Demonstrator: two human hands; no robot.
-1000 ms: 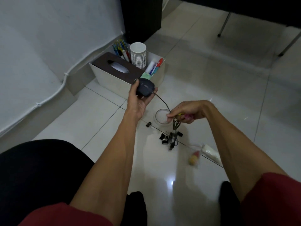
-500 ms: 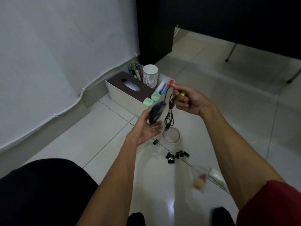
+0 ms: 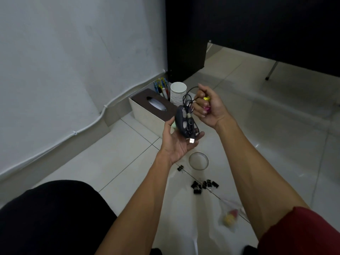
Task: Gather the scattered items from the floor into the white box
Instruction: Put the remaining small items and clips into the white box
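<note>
black corded mouse (image 3: 180, 121) near white box (image 3: 145, 115)

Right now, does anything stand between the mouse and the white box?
Nothing visible does. The left hand holds the mouse in the air in front of the white box, while the right hand pinches its cable. A brown lid and a stack of paper cups take parts of the box; its near compartment is hidden.

Both bare forearms raised, reaching forward, wrists apart. Left grip (image 3: 179, 144) palm up, thumb and fingers cupping mouse (image 3: 181, 120). Right grip (image 3: 208, 109) just beside, higher, fingers curled, pinching cable (image 3: 188, 104).
</note>
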